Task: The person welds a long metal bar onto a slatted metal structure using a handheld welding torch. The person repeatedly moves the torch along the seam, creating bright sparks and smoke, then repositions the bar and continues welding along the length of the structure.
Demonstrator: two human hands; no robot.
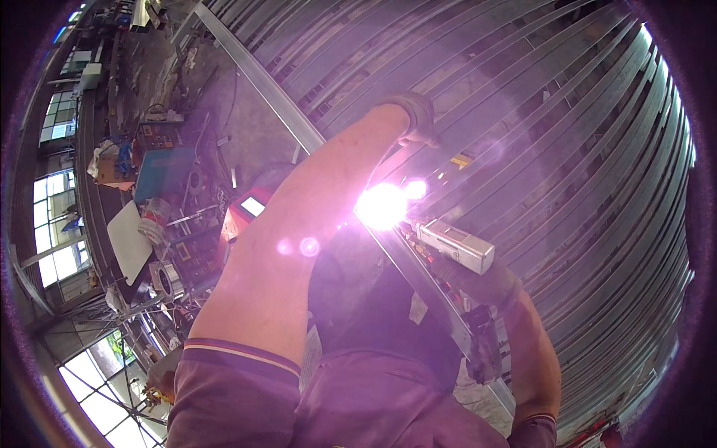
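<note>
A white-violet welding glare [382,206] burns at the long metal rail [407,257], where the slats end, and hides the joint. Just right of it is a boxy silver-grey welding torch [457,245], its nose pointing into the light. My right hand [482,286], in a dark glove, is closed around this torch from below, its fingers mostly hidden. Beyond the glare, my left hand [415,119] wears a dark glove with bare fingertips. Its fingers curl down over a metal slat [455,112]; the grip's underside is hidden.
Many long parallel metal slats [582,224] fill the right side. At left stand a red device with a lit screen [252,206], a teal panel [160,175], a pale board [128,243] and cluttered tools. A yellow object [461,160] lies among the slats.
</note>
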